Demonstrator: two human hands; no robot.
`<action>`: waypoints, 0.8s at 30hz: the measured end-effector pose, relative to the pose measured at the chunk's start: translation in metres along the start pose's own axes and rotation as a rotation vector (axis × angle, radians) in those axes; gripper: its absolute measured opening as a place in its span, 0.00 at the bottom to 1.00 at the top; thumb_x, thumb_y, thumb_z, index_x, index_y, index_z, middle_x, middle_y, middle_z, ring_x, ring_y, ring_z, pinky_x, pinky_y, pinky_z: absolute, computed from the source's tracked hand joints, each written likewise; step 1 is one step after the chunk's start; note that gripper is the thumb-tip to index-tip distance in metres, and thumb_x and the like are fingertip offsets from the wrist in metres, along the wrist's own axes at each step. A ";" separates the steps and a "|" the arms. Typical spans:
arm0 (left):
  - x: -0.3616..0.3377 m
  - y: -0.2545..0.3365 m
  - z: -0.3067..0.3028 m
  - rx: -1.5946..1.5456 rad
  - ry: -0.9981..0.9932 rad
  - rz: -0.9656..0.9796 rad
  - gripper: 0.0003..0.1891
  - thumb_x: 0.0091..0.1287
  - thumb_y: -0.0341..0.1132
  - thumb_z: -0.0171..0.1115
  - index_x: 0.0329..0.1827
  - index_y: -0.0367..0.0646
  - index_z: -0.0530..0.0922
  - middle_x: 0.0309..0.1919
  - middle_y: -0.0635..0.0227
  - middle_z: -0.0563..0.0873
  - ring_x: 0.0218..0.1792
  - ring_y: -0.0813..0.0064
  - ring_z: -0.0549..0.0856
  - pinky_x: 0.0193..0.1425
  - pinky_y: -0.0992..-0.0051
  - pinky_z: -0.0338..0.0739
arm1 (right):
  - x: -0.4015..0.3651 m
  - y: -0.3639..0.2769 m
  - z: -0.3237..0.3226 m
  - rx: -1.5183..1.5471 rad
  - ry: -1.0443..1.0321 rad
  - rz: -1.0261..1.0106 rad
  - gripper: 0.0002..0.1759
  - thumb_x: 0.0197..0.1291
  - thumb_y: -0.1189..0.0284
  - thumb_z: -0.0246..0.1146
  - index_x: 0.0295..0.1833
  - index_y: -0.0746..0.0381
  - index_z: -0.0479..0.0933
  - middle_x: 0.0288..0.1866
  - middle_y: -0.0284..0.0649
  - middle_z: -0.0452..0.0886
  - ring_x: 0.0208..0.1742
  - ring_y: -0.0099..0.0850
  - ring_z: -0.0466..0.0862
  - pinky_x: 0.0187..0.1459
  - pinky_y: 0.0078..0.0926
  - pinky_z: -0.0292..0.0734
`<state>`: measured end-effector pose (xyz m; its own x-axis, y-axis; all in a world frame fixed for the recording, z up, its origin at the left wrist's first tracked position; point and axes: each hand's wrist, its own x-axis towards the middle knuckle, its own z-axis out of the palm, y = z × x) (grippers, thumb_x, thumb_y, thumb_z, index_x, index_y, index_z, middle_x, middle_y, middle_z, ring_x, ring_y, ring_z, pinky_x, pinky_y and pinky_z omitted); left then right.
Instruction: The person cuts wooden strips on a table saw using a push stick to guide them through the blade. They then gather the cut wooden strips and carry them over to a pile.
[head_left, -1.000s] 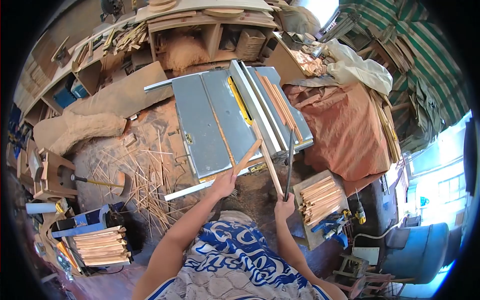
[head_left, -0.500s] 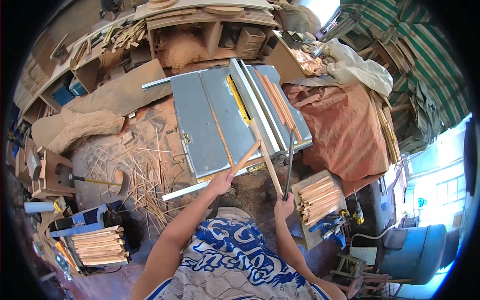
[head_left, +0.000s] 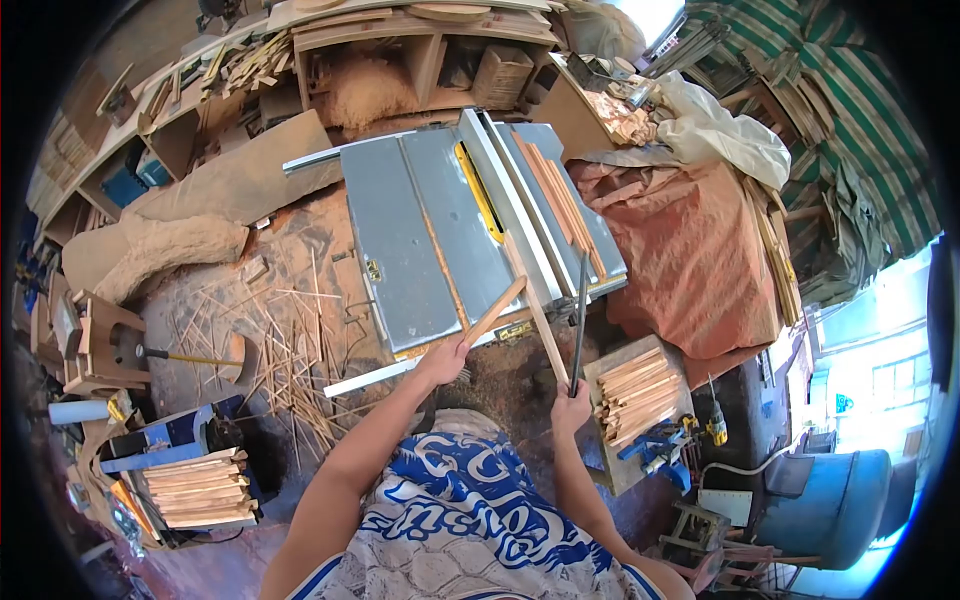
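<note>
My left hand point(head_left: 447, 360) is closed around a short wooden stick point(head_left: 495, 308) at the front edge of the table saw point(head_left: 385, 235). The stick's far end meets a longer wooden strip point(head_left: 541, 328), crossing or touching it. My right hand point(head_left: 571, 408) grips the near end of that strip together with a dark, slim rod point(head_left: 581, 315). The strip's far end lies on the saw table beside the pale fence point(head_left: 520, 215), near the yellow blade insert point(head_left: 480, 195). Several reddish wooden strips point(head_left: 560, 200) rest on the table right of the fence.
Stacked strips lie on a stand point(head_left: 640, 395) at right and on a blue-edged machine point(head_left: 195, 490) at left. Thin offcuts point(head_left: 290, 370) litter the floor. A brown cover point(head_left: 680, 250) drapes a bench at right. A cordless drill point(head_left: 716, 425) and blue tank point(head_left: 820, 510) stand lower right.
My view has shifted very slightly. Both hands keep their holds, and the short stick, the strip and the dark rod have barely moved.
</note>
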<state>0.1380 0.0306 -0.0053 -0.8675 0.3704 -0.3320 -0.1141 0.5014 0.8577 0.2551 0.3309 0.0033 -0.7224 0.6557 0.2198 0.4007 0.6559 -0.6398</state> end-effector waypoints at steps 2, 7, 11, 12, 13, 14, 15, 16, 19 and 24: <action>0.003 -0.001 -0.001 -0.035 0.011 0.024 0.25 0.84 0.47 0.45 0.69 0.38 0.76 0.56 0.37 0.86 0.61 0.38 0.84 0.66 0.48 0.77 | 0.003 -0.003 -0.003 0.031 -0.004 -0.029 0.15 0.61 0.71 0.75 0.51 0.62 0.82 0.38 0.47 0.88 0.41 0.49 0.88 0.47 0.43 0.80; 0.011 0.004 -0.009 -0.048 0.017 0.024 0.21 0.84 0.45 0.45 0.57 0.37 0.80 0.47 0.42 0.88 0.54 0.40 0.87 0.59 0.47 0.77 | 0.016 0.002 -0.007 0.094 -0.131 -0.094 0.14 0.61 0.73 0.73 0.50 0.63 0.82 0.37 0.49 0.87 0.40 0.49 0.88 0.45 0.42 0.81; 0.011 0.021 -0.024 -0.083 0.010 -0.061 0.21 0.83 0.45 0.45 0.58 0.38 0.80 0.47 0.41 0.88 0.54 0.38 0.86 0.59 0.47 0.78 | 0.028 -0.002 0.002 0.111 -0.139 -0.193 0.14 0.61 0.72 0.73 0.51 0.63 0.82 0.37 0.50 0.87 0.40 0.49 0.88 0.46 0.42 0.81; 0.012 0.022 -0.025 -0.056 0.050 -0.046 0.21 0.83 0.45 0.45 0.58 0.38 0.80 0.47 0.41 0.88 0.54 0.37 0.86 0.59 0.46 0.78 | 0.031 -0.004 0.003 0.113 -0.147 -0.216 0.14 0.61 0.72 0.73 0.51 0.63 0.82 0.37 0.49 0.87 0.40 0.49 0.88 0.46 0.42 0.81; 0.013 0.023 -0.028 -0.028 0.089 -0.031 0.21 0.83 0.46 0.45 0.58 0.38 0.80 0.46 0.41 0.89 0.53 0.37 0.86 0.59 0.46 0.78 | 0.035 -0.007 0.006 0.115 -0.155 -0.239 0.14 0.61 0.72 0.73 0.51 0.63 0.82 0.37 0.49 0.87 0.40 0.50 0.88 0.46 0.42 0.81; 0.016 0.025 -0.031 -0.029 0.097 -0.034 0.21 0.83 0.46 0.45 0.58 0.38 0.80 0.46 0.41 0.89 0.53 0.37 0.86 0.59 0.46 0.78 | 0.037 -0.009 0.008 0.119 -0.160 -0.244 0.14 0.61 0.72 0.73 0.51 0.63 0.82 0.37 0.49 0.87 0.40 0.50 0.88 0.46 0.42 0.81; 0.021 0.025 -0.034 -0.010 0.064 -0.072 0.21 0.83 0.45 0.45 0.58 0.38 0.80 0.46 0.41 0.89 0.53 0.37 0.87 0.58 0.46 0.78 | 0.040 -0.011 0.011 0.120 -0.181 -0.214 0.14 0.61 0.72 0.73 0.51 0.62 0.82 0.37 0.49 0.87 0.40 0.50 0.88 0.46 0.42 0.81; 0.025 0.026 -0.037 0.008 0.030 -0.109 0.21 0.83 0.45 0.44 0.59 0.39 0.80 0.45 0.41 0.89 0.52 0.37 0.87 0.57 0.46 0.78 | 0.042 -0.012 0.013 0.120 -0.202 -0.184 0.14 0.61 0.72 0.73 0.51 0.62 0.82 0.38 0.49 0.88 0.40 0.50 0.89 0.46 0.42 0.81; 0.030 0.031 -0.046 0.026 0.035 -0.091 0.21 0.83 0.45 0.43 0.59 0.38 0.79 0.45 0.41 0.89 0.52 0.37 0.87 0.56 0.45 0.79 | 0.051 -0.020 0.021 0.104 -0.230 -0.182 0.15 0.61 0.72 0.73 0.51 0.62 0.82 0.39 0.49 0.88 0.41 0.50 0.89 0.47 0.43 0.81; 0.045 0.035 -0.060 -0.057 0.009 -0.127 0.22 0.84 0.45 0.43 0.57 0.35 0.78 0.42 0.42 0.87 0.49 0.41 0.86 0.55 0.46 0.78 | 0.066 -0.027 0.035 0.108 -0.257 -0.239 0.15 0.62 0.70 0.74 0.52 0.62 0.81 0.39 0.50 0.88 0.42 0.52 0.89 0.47 0.44 0.81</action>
<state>0.0655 0.0177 0.0331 -0.8485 0.2998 -0.4360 -0.2506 0.4981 0.8302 0.1768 0.3432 0.0092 -0.9120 0.3640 0.1892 0.1515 0.7273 -0.6694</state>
